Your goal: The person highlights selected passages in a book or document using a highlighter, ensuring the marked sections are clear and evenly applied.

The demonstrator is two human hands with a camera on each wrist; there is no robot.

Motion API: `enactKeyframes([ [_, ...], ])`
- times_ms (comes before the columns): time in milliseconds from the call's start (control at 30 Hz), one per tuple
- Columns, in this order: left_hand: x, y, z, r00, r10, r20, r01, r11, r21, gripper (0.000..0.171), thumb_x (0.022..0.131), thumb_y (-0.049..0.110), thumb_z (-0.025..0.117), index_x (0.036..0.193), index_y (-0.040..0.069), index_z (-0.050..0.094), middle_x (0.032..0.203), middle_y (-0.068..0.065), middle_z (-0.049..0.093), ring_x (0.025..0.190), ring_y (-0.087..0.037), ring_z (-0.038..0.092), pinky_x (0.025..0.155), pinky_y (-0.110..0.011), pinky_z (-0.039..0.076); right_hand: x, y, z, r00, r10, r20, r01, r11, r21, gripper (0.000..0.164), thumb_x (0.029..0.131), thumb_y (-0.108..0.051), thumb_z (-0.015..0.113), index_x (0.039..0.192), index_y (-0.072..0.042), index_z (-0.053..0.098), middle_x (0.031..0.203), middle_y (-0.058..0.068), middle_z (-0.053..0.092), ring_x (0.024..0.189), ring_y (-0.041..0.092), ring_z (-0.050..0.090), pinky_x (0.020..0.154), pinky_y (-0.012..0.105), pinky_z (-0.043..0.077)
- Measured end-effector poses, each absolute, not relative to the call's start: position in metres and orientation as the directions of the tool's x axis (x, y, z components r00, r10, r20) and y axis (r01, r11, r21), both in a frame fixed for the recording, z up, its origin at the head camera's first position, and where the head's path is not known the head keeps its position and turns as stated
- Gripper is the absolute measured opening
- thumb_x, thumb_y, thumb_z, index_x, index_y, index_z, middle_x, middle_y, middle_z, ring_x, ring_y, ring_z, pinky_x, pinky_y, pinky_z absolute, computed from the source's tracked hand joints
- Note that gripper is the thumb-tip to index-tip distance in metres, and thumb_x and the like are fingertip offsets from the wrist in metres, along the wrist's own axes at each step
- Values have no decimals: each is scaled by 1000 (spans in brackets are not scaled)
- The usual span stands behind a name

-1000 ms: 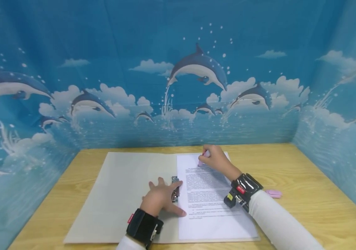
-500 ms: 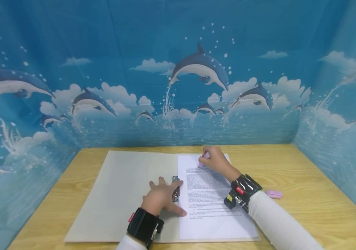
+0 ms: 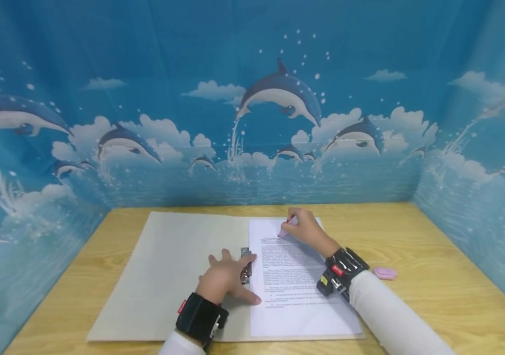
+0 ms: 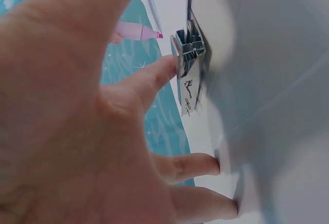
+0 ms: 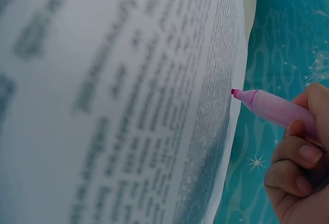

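My right hand (image 3: 306, 228) grips a pink highlighter (image 5: 280, 110) near the top of a printed sheet (image 3: 301, 320). Its dark pink chisel tip is uncapped and right at the first lines of text. The sheet lies on the right side of an opened folder (image 3: 132, 296). With fingers spread, my left hand (image 3: 227, 277) rests over the folder's middle. A metal clip (image 4: 190, 70) sits beneath it at the sheet's left edge; one fingertip touches the clip, and the thumb reaches onto the paper. Other fingertips press on the folder's pale inner board.
The highlighter's pink cap (image 3: 385, 273) lies on the wooden table (image 3: 429, 256) to the right of the folder, near my right sleeve (image 3: 394, 310). A blue dolphin-print curtain (image 3: 252, 182) stands along the back and sides of the table.
The highlighter's tip has shifted slightly left and down to the start of the text's top line. My left hand keeps its place on the folder. The whole view has shifted a little.
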State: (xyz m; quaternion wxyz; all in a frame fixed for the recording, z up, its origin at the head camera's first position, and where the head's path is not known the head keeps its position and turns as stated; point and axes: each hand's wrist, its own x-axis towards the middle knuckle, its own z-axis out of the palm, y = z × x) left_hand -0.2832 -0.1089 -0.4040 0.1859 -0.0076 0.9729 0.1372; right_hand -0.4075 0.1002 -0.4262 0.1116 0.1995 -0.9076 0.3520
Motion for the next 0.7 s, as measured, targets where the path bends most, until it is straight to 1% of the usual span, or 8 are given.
enactKeyframes([
  [267, -281, -108, -400, -932, 44, -360, -57, 962, 266, 104, 46, 60, 81, 139, 37, 41, 152, -29, 22, 132, -59, 15, 89, -80, 33, -406, 102, -425, -904, -280, 323, -426, 658, -621, 14, 74, -6, 64, 66, -6, 53, 65, 7, 55, 56, 15, 46, 48, 28, 40],
  [500, -280, -108, -399, -933, 41, -358, -61, 961, 270, 104, 46, 59, 82, 139, 36, 42, 151, -29, 22, 132, -59, 15, 90, -80, 32, -406, 105, -425, -914, -260, 312, -404, 670, -623, 14, 74, -7, 65, 67, -6, 53, 61, 5, 57, 52, 12, 47, 47, 27, 41],
  [700, -280, -109, -399, -935, 45, -353, -56, 961, 271, 104, 45, 59, 82, 139, 36, 43, 151, -29, 23, 132, -59, 15, 89, -79, 34, -407, 108, -427, -917, -259, 304, -397, 667, -630, 13, 74, -6, 65, 68, -5, 53, 63, 6, 57, 52, 12, 47, 46, 26, 41],
])
